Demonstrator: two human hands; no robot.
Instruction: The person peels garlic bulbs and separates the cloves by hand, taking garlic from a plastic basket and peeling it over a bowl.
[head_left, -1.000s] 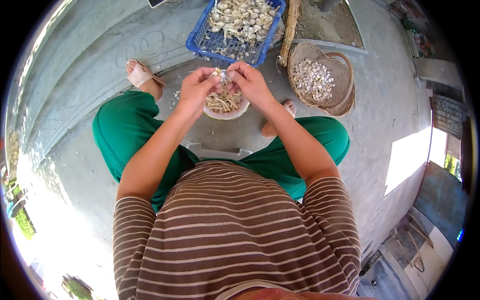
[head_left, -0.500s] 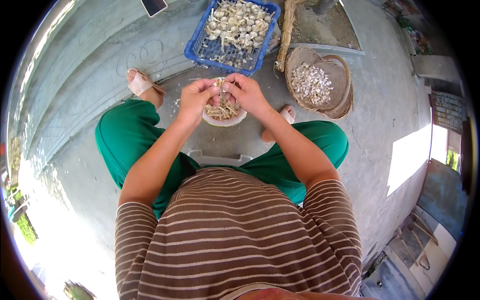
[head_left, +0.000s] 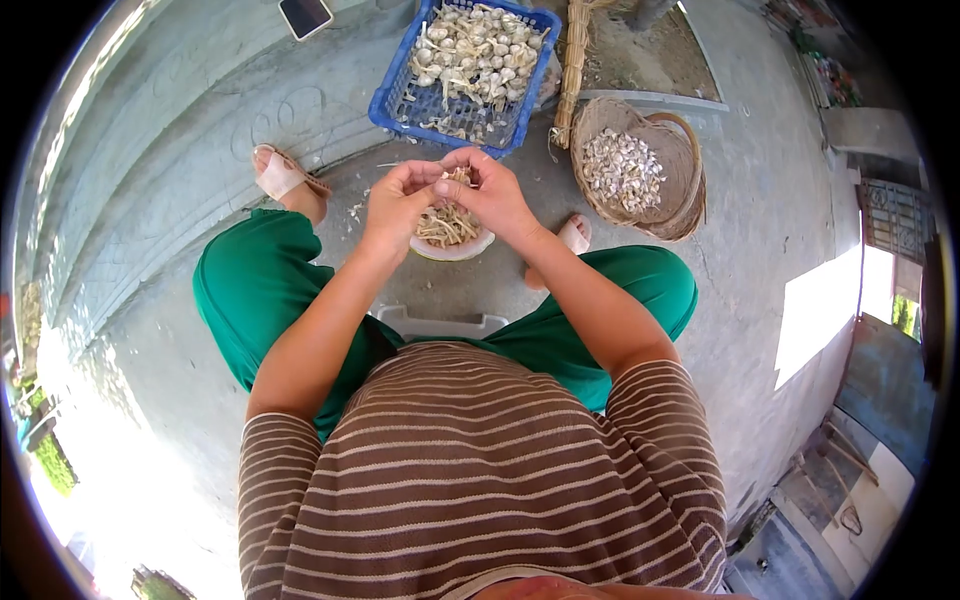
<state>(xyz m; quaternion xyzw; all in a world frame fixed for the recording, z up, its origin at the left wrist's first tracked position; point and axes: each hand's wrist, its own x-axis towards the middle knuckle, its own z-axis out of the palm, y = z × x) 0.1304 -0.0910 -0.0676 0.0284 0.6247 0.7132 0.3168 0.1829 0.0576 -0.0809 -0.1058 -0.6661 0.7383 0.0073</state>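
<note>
Garlic (head_left: 458, 176) sits pinched between both hands, directly above a small white bowl (head_left: 462, 247) on the concrete floor (head_left: 760, 260). That bowl holds a heap of pale, dry stalks and skins. Beyond the bowl, farther from the person, stands a blue plastic crate (head_left: 400, 100) filled with whole garlic bulbs, their stems still attached. To the right of the bowl, near a sandalled foot, is a round woven basket (head_left: 690, 190) with a layer of separated garlic cloves in its bottom. A bundle of straw-coloured stalks (head_left: 572, 60) lies between crate and basket. A phone (head_left: 306, 14) lies on the floor left of the crate.

Left hand (head_left: 392, 200) is curled, thumb and fingertips closed on the garlic from the left side. Right hand (head_left: 492, 192) mirrors it, thumb and forefinger gripping the same piece from the right; how much of it each hand covers cannot be told. Both hands touch at the fingertips over the bowl's far rim.

Both forearms reach forward from the striped shirt and converge above the bowl, elbows bent and spread over the green-trousered knees, wrists angled inward.
</note>
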